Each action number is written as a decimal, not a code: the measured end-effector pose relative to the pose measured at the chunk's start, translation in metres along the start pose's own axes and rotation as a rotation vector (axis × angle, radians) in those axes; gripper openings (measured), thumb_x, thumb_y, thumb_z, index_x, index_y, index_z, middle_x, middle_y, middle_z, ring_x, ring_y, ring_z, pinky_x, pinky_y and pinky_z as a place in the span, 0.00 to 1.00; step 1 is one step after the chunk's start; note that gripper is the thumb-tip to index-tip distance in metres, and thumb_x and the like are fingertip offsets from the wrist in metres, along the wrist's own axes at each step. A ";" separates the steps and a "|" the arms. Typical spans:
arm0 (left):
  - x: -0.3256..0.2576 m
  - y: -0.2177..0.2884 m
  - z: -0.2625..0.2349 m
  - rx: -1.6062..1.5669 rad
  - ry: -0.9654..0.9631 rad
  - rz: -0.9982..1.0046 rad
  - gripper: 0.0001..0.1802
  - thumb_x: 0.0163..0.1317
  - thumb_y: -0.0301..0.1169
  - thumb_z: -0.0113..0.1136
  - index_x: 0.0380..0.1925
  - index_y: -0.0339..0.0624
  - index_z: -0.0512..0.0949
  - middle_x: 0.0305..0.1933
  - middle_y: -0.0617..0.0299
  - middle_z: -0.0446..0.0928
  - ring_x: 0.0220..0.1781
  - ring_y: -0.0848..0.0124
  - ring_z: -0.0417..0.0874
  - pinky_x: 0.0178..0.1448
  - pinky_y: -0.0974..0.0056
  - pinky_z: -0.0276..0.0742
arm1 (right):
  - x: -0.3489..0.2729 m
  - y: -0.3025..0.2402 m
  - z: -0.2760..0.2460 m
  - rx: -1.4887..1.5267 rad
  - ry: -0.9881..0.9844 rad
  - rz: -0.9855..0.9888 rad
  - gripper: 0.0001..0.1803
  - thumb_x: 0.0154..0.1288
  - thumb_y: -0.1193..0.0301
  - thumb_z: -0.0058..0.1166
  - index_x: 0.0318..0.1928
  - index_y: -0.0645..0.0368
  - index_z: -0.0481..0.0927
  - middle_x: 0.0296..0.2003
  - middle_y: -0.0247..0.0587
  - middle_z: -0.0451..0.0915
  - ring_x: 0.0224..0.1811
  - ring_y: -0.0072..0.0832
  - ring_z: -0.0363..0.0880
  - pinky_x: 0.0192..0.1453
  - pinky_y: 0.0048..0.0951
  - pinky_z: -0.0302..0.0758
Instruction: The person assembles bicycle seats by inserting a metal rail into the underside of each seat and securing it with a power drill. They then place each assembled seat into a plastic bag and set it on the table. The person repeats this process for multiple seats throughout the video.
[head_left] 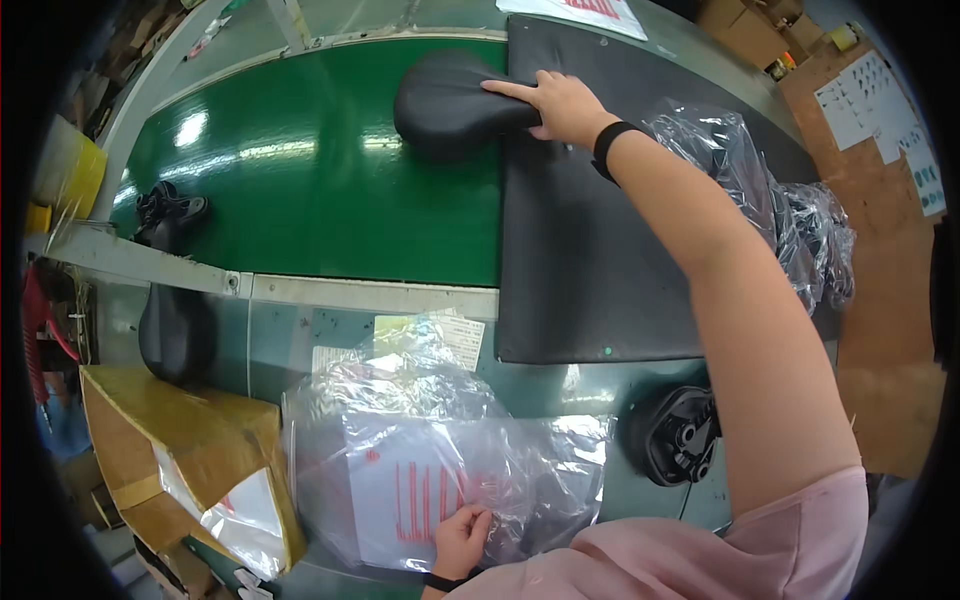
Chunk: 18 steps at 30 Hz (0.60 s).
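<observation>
Right hand (565, 105), fingers spread flat, pressing on a smooth black bicycle saddle (455, 102) at the seam of green conveyor belt (320, 190) and black mat (590, 250). Left hand (462, 538) pinching the near edge of a crinkled clear plastic bag (440, 460) with red stripes on a white sheet, lying on the counter (560, 385). Left of that hand a yellow cardboard box (190, 440); above the bag a pale rectangular label (440, 335); right of the outstretched hand more clear bags (770, 190).

The mat (590, 240) lies in the middle. A bike seat (450, 100) sits at its far left corner, partly on the belt (320, 180), with the right hand (565, 105) on top. Plastic bags (440, 460) lie near-left of the mat, the left hand (462, 538) on them. More bags (780, 200) lie on its right edge. Another seat (675, 435) sits just near of the mat.
</observation>
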<state>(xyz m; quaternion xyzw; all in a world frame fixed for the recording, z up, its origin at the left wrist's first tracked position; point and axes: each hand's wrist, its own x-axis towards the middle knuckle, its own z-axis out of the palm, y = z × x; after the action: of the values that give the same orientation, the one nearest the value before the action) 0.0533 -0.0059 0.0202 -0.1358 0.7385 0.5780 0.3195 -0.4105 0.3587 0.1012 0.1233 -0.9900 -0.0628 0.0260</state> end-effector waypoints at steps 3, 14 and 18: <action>0.000 0.012 0.000 -0.002 0.032 0.025 0.05 0.61 0.27 0.61 0.29 0.36 0.80 0.17 0.66 0.74 0.19 0.82 0.72 0.23 0.71 0.66 | -0.027 -0.014 -0.002 0.213 0.073 0.096 0.46 0.49 0.67 0.65 0.68 0.20 0.59 0.36 0.52 0.74 0.36 0.46 0.78 0.45 0.40 0.77; 0.011 0.010 0.003 0.039 0.032 0.169 0.13 0.67 0.32 0.54 0.25 0.38 0.75 0.17 0.68 0.68 0.18 0.80 0.67 0.21 0.70 0.64 | -0.362 -0.057 -0.149 2.035 -0.049 0.399 0.33 0.60 0.66 0.52 0.63 0.66 0.60 0.40 0.52 0.78 0.32 0.39 0.83 0.39 0.39 0.81; -0.011 0.023 0.013 -0.272 -0.058 0.218 0.10 0.68 0.32 0.52 0.30 0.40 0.76 0.18 0.72 0.66 0.16 0.85 0.63 0.19 0.75 0.59 | -0.515 -0.117 -0.178 1.845 0.045 0.631 0.40 0.46 0.53 0.69 0.52 0.70 0.73 0.38 0.49 0.80 0.35 0.36 0.81 0.38 0.34 0.79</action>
<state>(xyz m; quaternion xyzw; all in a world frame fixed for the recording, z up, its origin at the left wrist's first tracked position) 0.0529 0.0113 0.0433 -0.0800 0.6544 0.7074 0.2548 0.1284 0.3529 0.2437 -0.1743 -0.6371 0.7493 -0.0465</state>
